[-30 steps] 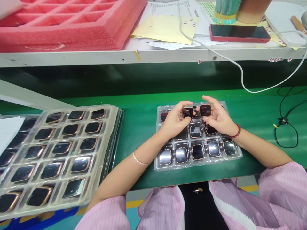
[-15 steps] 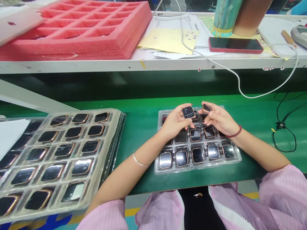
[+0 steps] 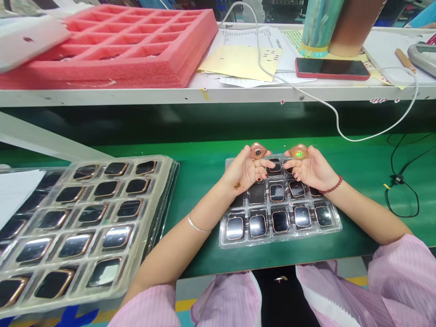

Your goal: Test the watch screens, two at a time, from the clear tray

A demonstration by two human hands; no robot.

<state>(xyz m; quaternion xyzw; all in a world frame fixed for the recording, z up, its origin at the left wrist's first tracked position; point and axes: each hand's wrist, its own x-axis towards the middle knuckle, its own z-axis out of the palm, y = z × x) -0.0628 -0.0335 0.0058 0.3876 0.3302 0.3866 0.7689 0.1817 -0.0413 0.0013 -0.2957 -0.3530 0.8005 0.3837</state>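
Note:
My left hand (image 3: 250,169) grips a rose-gold smartwatch body (image 3: 258,150), its back with a dark round sensor turned toward me. In my right hand (image 3: 315,169) is another smartwatch body (image 3: 299,152), also back side up, with a green light glowing on it. Both hands hover over the far part of a clear plastic tray (image 3: 254,245). Strapless square watches lie face up in its pockets, such as a watch (image 3: 280,221) in the near row. One pocket (image 3: 257,194) in the middle row looks vacant. My hands hide part of the far row.
At left stands a stack of plastic trays (image 3: 136,254) filled with watches, partly under white paper (image 3: 18,190). The shelf (image 3: 238,94) above carries a red foam tray (image 3: 163,68), papers and a phone (image 3: 332,68). A white cable (image 3: 337,120) droops from it; black cables (image 3: 397,179) lie at right.
Both watches have been turned over: the left one's lit screen faced me before, and now both backs show. A green light is now visible on the right one.

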